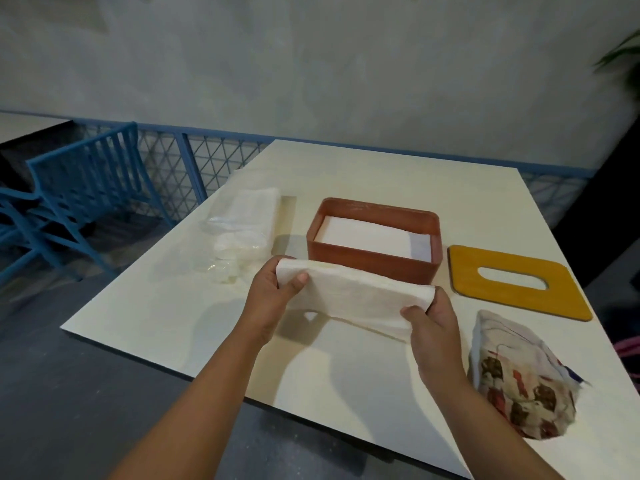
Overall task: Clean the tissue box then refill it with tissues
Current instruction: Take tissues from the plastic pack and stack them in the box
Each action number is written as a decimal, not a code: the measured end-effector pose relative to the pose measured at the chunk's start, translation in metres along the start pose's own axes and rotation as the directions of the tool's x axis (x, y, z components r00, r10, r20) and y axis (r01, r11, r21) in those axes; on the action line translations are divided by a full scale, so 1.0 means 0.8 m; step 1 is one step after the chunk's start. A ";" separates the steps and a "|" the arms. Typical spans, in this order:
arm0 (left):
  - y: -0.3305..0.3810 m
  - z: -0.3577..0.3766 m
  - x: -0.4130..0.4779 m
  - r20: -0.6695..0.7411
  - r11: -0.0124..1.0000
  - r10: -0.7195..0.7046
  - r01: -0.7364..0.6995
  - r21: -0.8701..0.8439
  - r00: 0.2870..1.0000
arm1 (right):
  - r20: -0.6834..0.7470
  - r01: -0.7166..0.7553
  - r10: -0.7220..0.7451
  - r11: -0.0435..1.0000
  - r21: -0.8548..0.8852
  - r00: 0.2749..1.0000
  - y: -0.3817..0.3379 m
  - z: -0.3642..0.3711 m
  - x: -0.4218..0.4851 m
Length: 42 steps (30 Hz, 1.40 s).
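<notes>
White tissue stack (353, 299) crosswise between hands

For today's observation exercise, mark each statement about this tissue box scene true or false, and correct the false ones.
1. Both hands hold the tissue stack. True: left hand, right hand.
2. The yellow lid sits on the box. False: it lies flat on the table, right of the red-brown box.
3. The box is empty. False: white tissues already lie inside.
4. A patterned cloth lies at the table's right side. True.
5. A plastic tissue pack lies left of the box. True.
</notes>
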<state>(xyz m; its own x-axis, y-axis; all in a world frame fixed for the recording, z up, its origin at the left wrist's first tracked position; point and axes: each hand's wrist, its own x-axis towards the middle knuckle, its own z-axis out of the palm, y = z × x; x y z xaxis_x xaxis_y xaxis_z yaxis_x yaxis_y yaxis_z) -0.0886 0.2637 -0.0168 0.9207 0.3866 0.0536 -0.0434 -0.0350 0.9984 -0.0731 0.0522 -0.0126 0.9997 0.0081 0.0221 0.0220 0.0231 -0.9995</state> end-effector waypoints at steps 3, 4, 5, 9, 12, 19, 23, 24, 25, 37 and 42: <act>-0.007 0.010 -0.007 0.007 0.999 -0.047 0.047 -0.016 0.999 | -0.011 -0.064 0.064 0.998 0.000 0.998 0.011 -0.009 0.002; -0.009 0.011 -0.009 0.013 0.997 -0.071 0.071 -0.026 0.997 | -0.008 -0.082 0.082 0.997 0.002 0.997 0.015 -0.012 0.003; -0.010 0.012 -0.011 0.023 0.994 -0.097 0.098 -0.043 0.995 | -0.003 -0.099 0.099 0.995 0.001 0.995 0.018 -0.013 0.003; -0.012 0.019 -0.014 0.025 0.987 -0.145 0.147 -0.072 0.989 | 0.008 -0.114 0.115 0.990 -0.081 0.993 0.026 -0.014 0.006; -0.009 0.021 -0.012 -0.025 0.987 -0.149 0.147 -0.066 0.989 | 0.006 -0.080 0.081 0.993 -0.091 0.997 0.025 -0.011 0.010; -0.005 0.006 0.000 0.031 0.991 -0.133 0.133 0.002 0.991 | 0.021 -0.041 0.048 0.966 -0.256 0.999 0.017 -0.018 0.020; -0.012 0.012 -0.003 0.007 0.979 -0.200 0.199 0.042 0.980 | 0.046 -0.053 0.070 0.952 -0.301 0.996 0.030 -0.020 0.017; -0.012 0.014 -0.004 0.003 0.978 -0.207 0.206 0.038 0.978 | 0.052 -0.052 0.070 0.953 -0.299 0.996 0.031 -0.020 0.016; -0.012 0.015 -0.004 0.001 0.978 -0.208 0.207 0.035 0.978 | 0.054 -0.050 0.068 0.955 -0.293 0.996 0.031 -0.020 0.016; -0.007 0.021 -0.009 0.088 0.974 -0.169 0.153 0.168 0.982 | 0.033 -0.026 0.037 0.958 -0.286 0.999 0.028 -0.030 0.018; -0.005 0.025 -0.011 0.091 0.964 -0.172 0.148 0.223 0.981 | 0.007 0.009 -0.007 0.964 -0.265 1.000 0.024 -0.027 0.013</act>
<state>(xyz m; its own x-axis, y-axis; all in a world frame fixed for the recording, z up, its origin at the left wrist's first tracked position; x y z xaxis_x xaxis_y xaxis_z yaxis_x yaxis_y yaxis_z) -0.0890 0.2422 -0.0220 0.9459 0.3011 -0.1206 0.1811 -0.1818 0.9665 -0.0624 0.0309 -0.0318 0.9994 0.0154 0.0295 0.0324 -0.2424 -0.9696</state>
